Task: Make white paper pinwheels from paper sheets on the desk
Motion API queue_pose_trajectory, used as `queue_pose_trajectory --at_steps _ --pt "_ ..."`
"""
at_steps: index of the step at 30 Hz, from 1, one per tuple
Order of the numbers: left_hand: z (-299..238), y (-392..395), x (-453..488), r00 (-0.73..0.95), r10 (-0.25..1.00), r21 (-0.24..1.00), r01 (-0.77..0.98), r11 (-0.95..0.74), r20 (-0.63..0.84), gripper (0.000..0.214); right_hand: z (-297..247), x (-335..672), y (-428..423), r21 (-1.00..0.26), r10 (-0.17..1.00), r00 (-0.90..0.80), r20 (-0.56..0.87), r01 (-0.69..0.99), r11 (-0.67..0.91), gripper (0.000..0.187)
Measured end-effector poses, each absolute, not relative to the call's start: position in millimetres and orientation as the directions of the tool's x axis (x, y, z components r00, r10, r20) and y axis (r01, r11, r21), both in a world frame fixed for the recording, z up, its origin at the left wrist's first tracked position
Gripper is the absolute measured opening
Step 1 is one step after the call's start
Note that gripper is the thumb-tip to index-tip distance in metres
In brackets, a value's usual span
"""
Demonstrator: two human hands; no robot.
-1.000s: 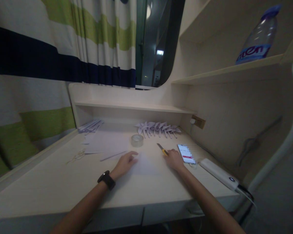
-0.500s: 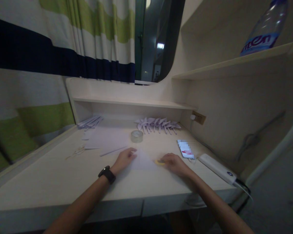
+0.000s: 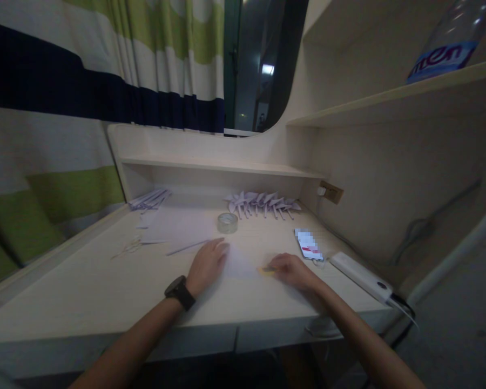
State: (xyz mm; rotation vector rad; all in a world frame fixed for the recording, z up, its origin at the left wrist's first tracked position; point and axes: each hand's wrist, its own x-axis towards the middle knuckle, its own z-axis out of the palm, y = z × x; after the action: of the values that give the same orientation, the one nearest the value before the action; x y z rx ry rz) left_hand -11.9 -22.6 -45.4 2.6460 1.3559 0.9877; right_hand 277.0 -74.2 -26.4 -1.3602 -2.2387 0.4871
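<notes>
A striped curtain (image 3: 85,81) in white, green and navy hangs along the left, behind a pale desk (image 3: 105,292) with a low shelf (image 3: 227,165) across its back. On a higher shelf (image 3: 389,97) at the right stands a bottle (image 3: 449,48) with a blue label, cut off by the top edge of the view. A white power bank (image 3: 358,275) lies near the desk's right edge, a cable running from its near end. Loose papers (image 3: 178,229) lie at the back left, a bundle of strips (image 3: 149,200) beyond them. A single pale sheet (image 3: 238,263) lies flat in the middle of the desk, between the two hands. The left hand (image 3: 206,265), a dark watch (image 3: 180,292) on its wrist, rests palm down with the fingers stretched out on the sheet's left edge, gripping nothing. The right hand (image 3: 294,270) is curled closed around a yellow knife (image 3: 266,269), which meets the sheet's right edge; its blade is too dim to make out. A phone (image 3: 308,244) lies just beyond the right hand, screen lit. A row of folded paper shapes (image 3: 263,202) sits under the low shelf, and a tape roll (image 3: 227,222) stands in front of them, beyond the left hand. Scissors (image 3: 127,248) lie well apart to the left.
</notes>
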Motion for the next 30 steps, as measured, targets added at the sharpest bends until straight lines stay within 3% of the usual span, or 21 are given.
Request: queue_pose_trajectory --at_steps 3,6,13,30 --pt "-40.8 -37.4 -0.3 0.645 0.601 0.120 0.628 -0.769 0.472 0.032 -25.5 274.0 -74.3 -0.523 0.898 -0.394 0.197 0.733 0.436 0.023" --pt "-45.1 -41.4 7.4 0.725 0.576 0.083 0.593 -0.801 0.377 0.038 -25.5 271.7 -75.1 -0.526 0.899 -0.392 0.197 0.732 0.434 0.021" --pt "-67.1 -25.4 1.5 0.690 0.695 0.193 0.668 -0.719 0.204 0.051 -26.0 274.8 -83.5 -0.523 0.901 -0.385 0.202 0.735 0.431 0.022" --pt "-68.1 -33.1 5.9 0.593 0.743 0.214 0.718 -0.662 0.309 0.048 -29.8 262.0 -84.4 -0.463 0.858 -0.447 0.252 0.723 0.512 0.024"
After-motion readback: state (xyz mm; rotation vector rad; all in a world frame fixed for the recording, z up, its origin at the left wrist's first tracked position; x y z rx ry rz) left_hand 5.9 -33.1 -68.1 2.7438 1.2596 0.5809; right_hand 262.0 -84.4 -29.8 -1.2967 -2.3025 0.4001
